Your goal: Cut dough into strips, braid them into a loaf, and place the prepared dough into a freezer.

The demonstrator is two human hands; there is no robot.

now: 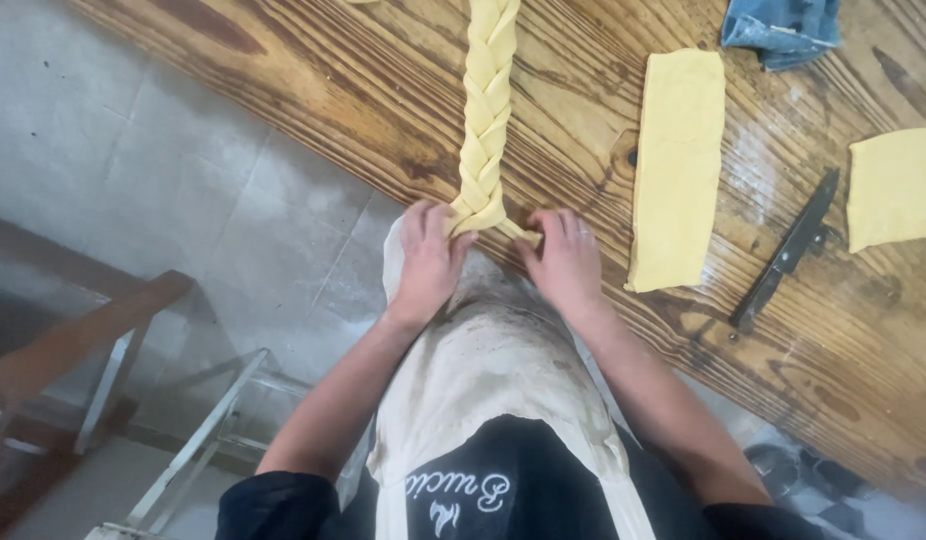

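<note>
Wooden table [383, 100]: one dough braid [486, 110], two flat dough pieces [678, 165], one knife [788, 255].

You have one braided dough rope [486, 110] on one wooden table [383, 90]. You have two flat dough pieces: one long strip [677, 165] and one piece at the right edge [896, 187]. Count one black knife [786, 252] and one blue cloth [783, 28]. Two hands are in view: left hand [428, 262], right hand [564, 262].

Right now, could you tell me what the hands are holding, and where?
Both the left hand and the right hand pinch the near end of the braided dough.
</note>
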